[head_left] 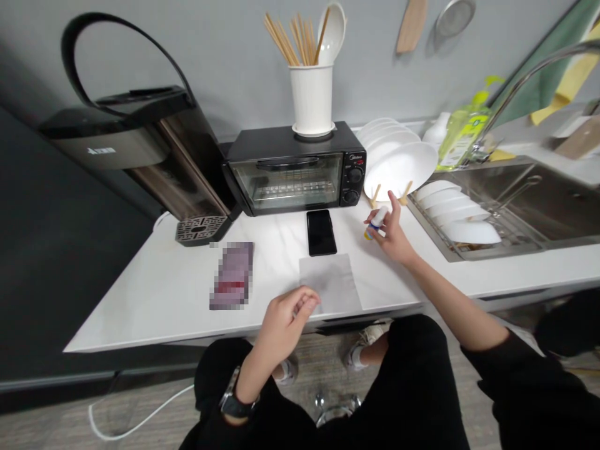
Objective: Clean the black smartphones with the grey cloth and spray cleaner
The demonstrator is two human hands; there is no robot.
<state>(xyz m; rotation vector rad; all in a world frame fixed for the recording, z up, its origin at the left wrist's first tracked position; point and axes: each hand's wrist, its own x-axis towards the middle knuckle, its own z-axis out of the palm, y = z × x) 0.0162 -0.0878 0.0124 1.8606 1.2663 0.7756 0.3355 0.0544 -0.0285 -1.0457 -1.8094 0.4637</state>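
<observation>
My right hand point(392, 237) grips a small bottle point(375, 224) with a white top and a blue and yellow lower part, tilted just above the counter. Its index finger points up, away from the bottle. My left hand point(291, 312) is curled closed by the counter's front edge, over the left side of a thin grey cloth point(330, 282). Whatever lies inside those fingers, if anything, is hidden. The cloth is spread flat. Behind it a black phone point(321, 232) lies on the counter, dark screen up.
A purple pixelated item point(233, 275) lies on the white counter point(154, 306) at left, before a water dispenser point(187, 156). A toaster oven point(295, 175) carries a cup point(312, 94) of chopsticks. Racked plates point(398, 165) stand beside the sink point(553, 200), which holds bowls point(471, 231).
</observation>
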